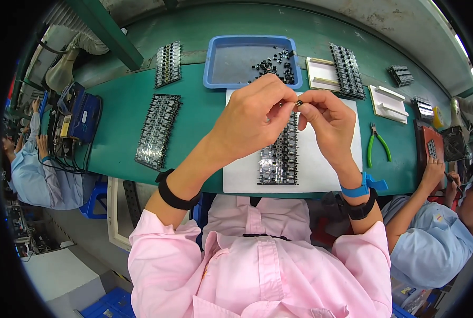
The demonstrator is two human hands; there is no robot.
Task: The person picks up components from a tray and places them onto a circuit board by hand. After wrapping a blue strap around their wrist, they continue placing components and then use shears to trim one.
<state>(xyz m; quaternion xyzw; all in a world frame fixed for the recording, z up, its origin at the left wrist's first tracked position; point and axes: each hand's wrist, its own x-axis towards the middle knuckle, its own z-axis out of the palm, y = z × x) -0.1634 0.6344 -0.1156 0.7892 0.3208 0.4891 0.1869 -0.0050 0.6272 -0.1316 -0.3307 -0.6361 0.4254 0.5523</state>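
We pinch a tiny dark part between the fingertips of our left hand and right hand, both closed on it — most of it hidden. It hangs above the white sheet near the counter's front edge, where one component strip lies half covered. Beyond sit one blue tray, two more strips at left — and green pliers in open room at right.

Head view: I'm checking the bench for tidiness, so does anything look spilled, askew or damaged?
Nothing stands out. The small black parts stay inside the blue tray, the component strips lie flat on the green bench, and the green-handled pliers rest beside the white sheet. Both hands pinch one small part.
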